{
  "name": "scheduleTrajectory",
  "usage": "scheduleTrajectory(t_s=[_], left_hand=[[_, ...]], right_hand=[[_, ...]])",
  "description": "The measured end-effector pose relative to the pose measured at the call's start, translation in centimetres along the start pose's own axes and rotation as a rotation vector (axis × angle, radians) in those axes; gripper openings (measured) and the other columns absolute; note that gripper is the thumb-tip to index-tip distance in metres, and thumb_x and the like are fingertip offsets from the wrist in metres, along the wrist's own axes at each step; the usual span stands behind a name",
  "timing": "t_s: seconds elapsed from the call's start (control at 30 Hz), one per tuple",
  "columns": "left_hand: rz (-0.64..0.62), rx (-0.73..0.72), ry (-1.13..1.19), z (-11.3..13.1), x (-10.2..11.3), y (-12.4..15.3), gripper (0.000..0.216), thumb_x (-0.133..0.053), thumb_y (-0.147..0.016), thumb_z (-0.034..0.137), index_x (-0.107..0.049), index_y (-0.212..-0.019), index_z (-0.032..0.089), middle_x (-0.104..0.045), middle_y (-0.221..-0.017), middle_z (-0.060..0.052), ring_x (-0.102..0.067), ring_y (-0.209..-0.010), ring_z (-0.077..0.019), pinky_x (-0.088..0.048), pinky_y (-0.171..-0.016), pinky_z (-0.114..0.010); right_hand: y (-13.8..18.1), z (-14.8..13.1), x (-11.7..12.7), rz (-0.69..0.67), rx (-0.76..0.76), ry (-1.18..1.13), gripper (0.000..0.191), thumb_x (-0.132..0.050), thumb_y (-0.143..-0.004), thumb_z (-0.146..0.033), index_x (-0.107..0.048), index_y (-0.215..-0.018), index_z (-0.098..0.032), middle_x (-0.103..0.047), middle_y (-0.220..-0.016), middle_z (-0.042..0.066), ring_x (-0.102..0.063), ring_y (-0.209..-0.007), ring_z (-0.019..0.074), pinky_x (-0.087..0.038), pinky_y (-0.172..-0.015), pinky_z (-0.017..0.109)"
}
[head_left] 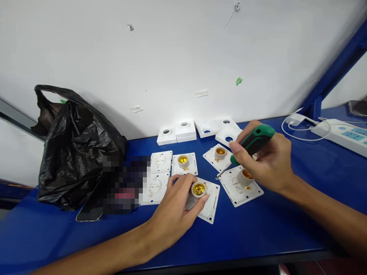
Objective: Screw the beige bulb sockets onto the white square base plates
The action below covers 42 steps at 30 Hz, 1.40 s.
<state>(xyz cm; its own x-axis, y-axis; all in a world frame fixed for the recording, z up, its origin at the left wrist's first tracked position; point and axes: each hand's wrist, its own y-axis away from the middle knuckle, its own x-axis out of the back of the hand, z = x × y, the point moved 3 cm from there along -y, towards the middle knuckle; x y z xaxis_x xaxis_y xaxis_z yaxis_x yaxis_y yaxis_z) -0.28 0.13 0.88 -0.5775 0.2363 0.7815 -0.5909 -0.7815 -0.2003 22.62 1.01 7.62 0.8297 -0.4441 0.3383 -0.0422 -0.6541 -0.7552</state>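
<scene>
My left hand [179, 198] is closed around a round lamp socket [198, 190] with a brass inside, which sits over a square white base plate [211, 202]. In my right hand [266, 162] is a screwdriver [255, 143] with a green and black handle. Its shaft slants down to the left, and a small screw [217, 178] shows at the tip. Close below the screwdriver lies another base plate [232, 189] carrying a lamp socket [246, 176]. Behind it is a plate with a socket [220, 153], and further left a third [182, 160].
Two bare base plates [161, 162] lie left of my hand. Several white covers [185, 133] with round holes stand along the wall. A black plastic bag [77, 152] and a phone [90, 208] are at the left. A power strip [344, 131] with white cables lies right.
</scene>
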Motion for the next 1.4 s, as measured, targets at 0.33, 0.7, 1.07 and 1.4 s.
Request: scheduleTrajectory(t_s=[0.33,0.7,1.07,1.4], left_hand=[[0.003,-0.073,-0.066,0.4,-0.2,-0.1,0.012,-0.057,-0.099,0.021,-0.046,-0.100,0.024,-0.061,-0.101,-0.001,-0.055,-0.096,-0.0237,-0.040,-0.103,-0.048],[-0.061,-0.086,-0.008,-0.5,0.3,0.1,0.014,-0.063,-0.105,0.027,-0.052,-0.113,0.028,-0.065,-0.111,0.001,-0.060,-0.113,-0.0245,-0.031,-0.118,-0.046],[-0.240,-0.124,0.126,0.1,0.3,-1.1,0.026,-0.067,-0.102,0.014,-0.054,-0.120,0.028,-0.064,-0.113,0.002,-0.061,-0.113,-0.0194,-0.017,-0.129,-0.045],[-0.100,-0.201,-0.001,-0.8,-0.2,-0.1,0.038,-0.071,-0.102,0.019,-0.055,-0.135,0.026,-0.068,-0.117,-0.001,-0.065,-0.113,-0.0225,-0.026,-0.114,-0.043]], right_hand=[[0.0,0.2,0.2,-0.018,0.022,0.074,0.031,-0.071,-0.096,-0.036,-0.049,-0.075,-0.028,-0.055,-0.060,-0.007,-0.048,-0.046,0.0116,-0.039,-0.044,0.030],[-0.1,-0.1,0.3,-0.004,0.108,-0.020,0.032,-0.076,-0.094,-0.025,-0.051,-0.075,-0.024,-0.054,-0.061,-0.009,-0.044,-0.046,0.0069,-0.034,-0.044,0.026],[0.5,-0.6,-0.6,-0.069,0.013,-0.184,0.025,-0.074,-0.096,-0.028,-0.057,-0.078,-0.023,-0.054,-0.064,-0.008,-0.045,-0.047,0.0059,-0.036,-0.041,0.022],[2.6,-0.8,-2.5,-0.199,0.143,-0.087,0.017,-0.076,-0.095,-0.026,-0.059,-0.091,-0.024,-0.064,-0.070,-0.007,-0.062,-0.054,0.0081,-0.050,-0.049,0.021]])
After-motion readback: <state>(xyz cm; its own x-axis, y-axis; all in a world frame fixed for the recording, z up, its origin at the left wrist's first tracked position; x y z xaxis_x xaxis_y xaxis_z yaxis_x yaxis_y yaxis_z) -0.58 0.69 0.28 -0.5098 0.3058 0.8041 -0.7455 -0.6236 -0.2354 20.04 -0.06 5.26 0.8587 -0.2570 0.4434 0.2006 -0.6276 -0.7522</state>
